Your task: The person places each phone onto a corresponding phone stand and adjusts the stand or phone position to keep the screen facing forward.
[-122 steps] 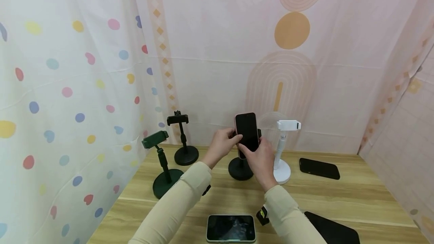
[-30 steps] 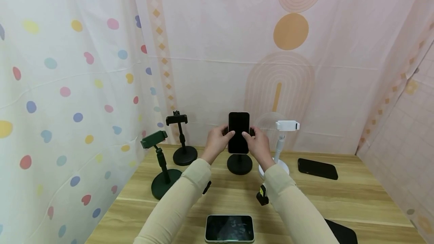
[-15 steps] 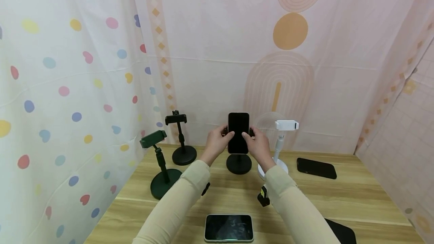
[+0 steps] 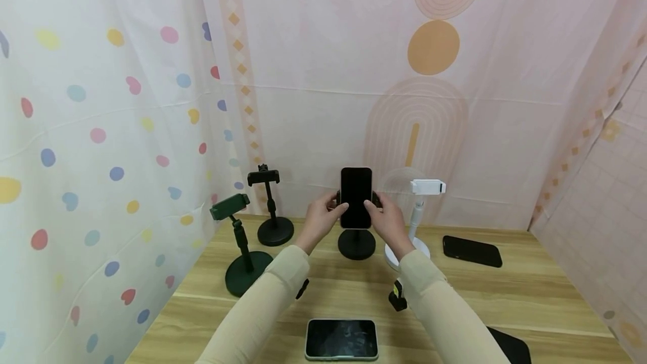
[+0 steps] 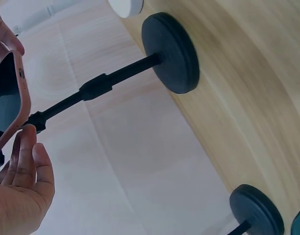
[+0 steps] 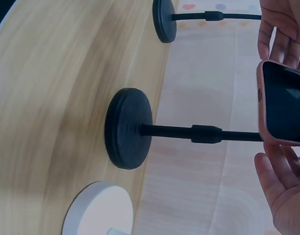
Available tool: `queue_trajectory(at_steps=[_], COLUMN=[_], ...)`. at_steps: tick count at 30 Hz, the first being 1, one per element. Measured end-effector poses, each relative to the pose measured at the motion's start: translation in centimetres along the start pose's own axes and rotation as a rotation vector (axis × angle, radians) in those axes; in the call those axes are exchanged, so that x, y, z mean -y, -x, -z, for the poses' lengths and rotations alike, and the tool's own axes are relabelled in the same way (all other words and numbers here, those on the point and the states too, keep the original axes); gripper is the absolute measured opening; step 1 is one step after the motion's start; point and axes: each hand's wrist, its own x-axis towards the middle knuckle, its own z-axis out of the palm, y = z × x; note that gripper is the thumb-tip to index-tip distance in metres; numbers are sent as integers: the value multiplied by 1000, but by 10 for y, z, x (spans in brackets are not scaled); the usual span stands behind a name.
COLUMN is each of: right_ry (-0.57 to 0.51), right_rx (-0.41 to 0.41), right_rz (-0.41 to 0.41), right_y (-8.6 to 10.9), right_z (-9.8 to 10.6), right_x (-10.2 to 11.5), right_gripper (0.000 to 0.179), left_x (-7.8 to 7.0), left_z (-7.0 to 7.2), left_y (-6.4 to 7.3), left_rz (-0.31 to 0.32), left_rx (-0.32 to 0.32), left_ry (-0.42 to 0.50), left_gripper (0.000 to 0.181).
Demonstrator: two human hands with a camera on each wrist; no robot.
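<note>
A dark-screened phone (image 4: 356, 190) with a pink edge stands upright in the clamp of a black round-based phone stand (image 4: 356, 245). My left hand (image 4: 319, 219) is at the phone's left side and my right hand (image 4: 388, 219) at its right, thumbs overlapping the lower screen from the head. Up close, the left wrist view has the left fingers (image 5: 26, 159) fairly straight at the phone's edge, the thumb apart from it. Likewise, the right wrist view shows the right fingers (image 6: 282, 164) reaching along the lower edge, thumb clear. Most of the clamp is hidden.
To the left stand a green phone stand (image 4: 247, 271) and another black one (image 4: 276, 232). A white stand (image 4: 417, 218) is close behind the right hand. Phones lie at the front (image 4: 341, 340) and right (image 4: 472, 251); a black flat object (image 4: 510, 347) lies front right.
The phone has gone from tilted to straight and level in the stand, which shifted slightly back. In the last half second both thumbs have eased apart and slightly down.
</note>
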Motion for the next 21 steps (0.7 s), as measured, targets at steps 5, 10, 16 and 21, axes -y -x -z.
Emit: queue_trajectory(at_steps=[5, 10, 16, 21], right_ry=[18, 60, 57, 62], right_rx=[18, 43, 85, 105], right_rz=[-39, -47, -26, -44], right_y=[1, 6, 13, 19], right_z=[1, 2, 2, 2], right_x=[-9, -18, -29, -39], right_gripper=[41, 46, 46, 46], left_x=[9, 21, 29, 34], left_z=[-1, -3, -4, -7], left_y=[6, 14, 24, 28], left_rz=[-4, 6, 18, -4], left_rx=[24, 55, 80, 88], left_ry=[15, -8, -34, -55], left_gripper=[46, 45, 44, 41])
